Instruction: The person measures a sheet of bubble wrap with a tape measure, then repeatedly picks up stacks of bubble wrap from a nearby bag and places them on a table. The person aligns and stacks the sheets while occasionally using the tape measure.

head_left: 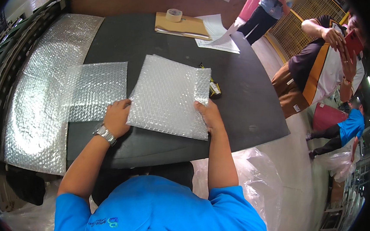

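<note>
– Biggest?
– Dark table [251, 103], under left grip [118, 118] and right grip [211, 116]. Long bubble-wrap strip [38, 104], left of both.
– Next?
– Bubble-wrap piece [165, 94] between them: right thumb and fingers closed on its edge; left half-curled at opposite edge, hold unclear.
– Smallest?
– Tape measure [215, 90], just beyond right.

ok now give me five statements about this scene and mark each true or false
1. The right grip holds the right side of the middle bubble-wrap piece. True.
2. A mug sits on the brown folder. False: it is a tape roll.
3. The left wrist is bare. False: a metal watch is on it.
4. A yellow-and-black tape measure shows past the wrap's right edge. True.
5. The table top is white. False: it is dark.
</note>
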Action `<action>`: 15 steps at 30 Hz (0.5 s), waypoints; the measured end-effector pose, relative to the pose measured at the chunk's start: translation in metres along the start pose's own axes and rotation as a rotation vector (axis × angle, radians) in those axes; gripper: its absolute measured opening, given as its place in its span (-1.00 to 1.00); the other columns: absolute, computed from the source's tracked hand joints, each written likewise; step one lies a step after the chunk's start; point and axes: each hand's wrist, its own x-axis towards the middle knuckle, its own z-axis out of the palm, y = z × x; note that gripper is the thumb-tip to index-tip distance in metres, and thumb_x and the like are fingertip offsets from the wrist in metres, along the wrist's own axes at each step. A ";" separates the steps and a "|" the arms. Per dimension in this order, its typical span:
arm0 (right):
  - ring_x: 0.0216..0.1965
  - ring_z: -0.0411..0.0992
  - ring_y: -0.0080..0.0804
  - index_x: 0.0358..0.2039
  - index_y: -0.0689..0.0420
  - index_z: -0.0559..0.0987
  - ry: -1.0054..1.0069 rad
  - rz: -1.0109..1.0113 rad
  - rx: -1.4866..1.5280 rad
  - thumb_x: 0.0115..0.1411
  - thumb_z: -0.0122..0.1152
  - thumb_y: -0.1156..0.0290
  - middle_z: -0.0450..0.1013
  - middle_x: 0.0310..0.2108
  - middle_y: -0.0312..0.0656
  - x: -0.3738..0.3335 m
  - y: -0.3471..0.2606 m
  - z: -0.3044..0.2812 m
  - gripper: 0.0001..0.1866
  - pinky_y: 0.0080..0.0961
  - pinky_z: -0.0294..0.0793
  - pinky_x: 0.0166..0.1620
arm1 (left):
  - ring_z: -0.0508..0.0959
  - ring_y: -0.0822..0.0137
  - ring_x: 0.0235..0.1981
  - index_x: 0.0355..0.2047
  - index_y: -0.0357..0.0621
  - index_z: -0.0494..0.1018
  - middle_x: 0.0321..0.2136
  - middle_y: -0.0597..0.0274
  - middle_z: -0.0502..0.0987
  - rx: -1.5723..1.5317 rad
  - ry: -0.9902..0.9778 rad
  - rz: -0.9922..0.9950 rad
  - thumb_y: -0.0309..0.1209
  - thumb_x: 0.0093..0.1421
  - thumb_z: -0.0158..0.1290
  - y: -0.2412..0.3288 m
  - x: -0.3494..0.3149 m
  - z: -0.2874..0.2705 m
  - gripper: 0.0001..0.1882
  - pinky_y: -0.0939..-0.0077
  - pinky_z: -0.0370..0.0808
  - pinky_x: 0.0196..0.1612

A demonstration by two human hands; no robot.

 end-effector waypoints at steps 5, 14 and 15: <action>-0.41 0.42 -0.40 -0.33 0.29 0.47 0.151 -0.277 -0.515 -0.05 0.16 0.41 0.46 -0.44 -0.09 0.025 0.013 -0.006 -0.73 -0.45 0.38 -0.30 | 0.39 0.01 -0.25 -0.34 -0.17 0.43 -0.26 -0.05 0.40 -0.042 0.292 -0.026 -0.59 -0.10 -0.09 -0.031 0.024 -0.009 -0.74 0.22 0.31 -0.20; -0.10 0.25 -0.14 -0.20 0.26 0.37 0.272 -0.338 -0.794 -0.01 0.07 0.10 0.27 -0.14 -0.04 0.022 0.016 0.017 -0.50 -0.34 0.26 -0.07 | 0.11 0.12 0.12 -0.05 0.01 0.29 0.05 0.05 0.17 0.233 -0.022 -0.507 -0.31 -0.03 -0.03 -0.080 0.056 -0.002 -0.54 0.01 0.04 0.06; -0.12 0.27 -0.16 -0.20 0.25 0.37 0.288 -0.346 -0.811 -0.01 0.06 0.10 0.27 -0.15 -0.07 0.023 0.017 0.015 -0.51 -0.35 0.27 -0.09 | 0.10 0.12 0.12 -0.05 0.00 0.28 0.06 0.06 0.17 0.160 -0.082 -0.501 -0.32 -0.03 -0.03 -0.074 0.058 -0.014 -0.54 0.01 0.03 0.07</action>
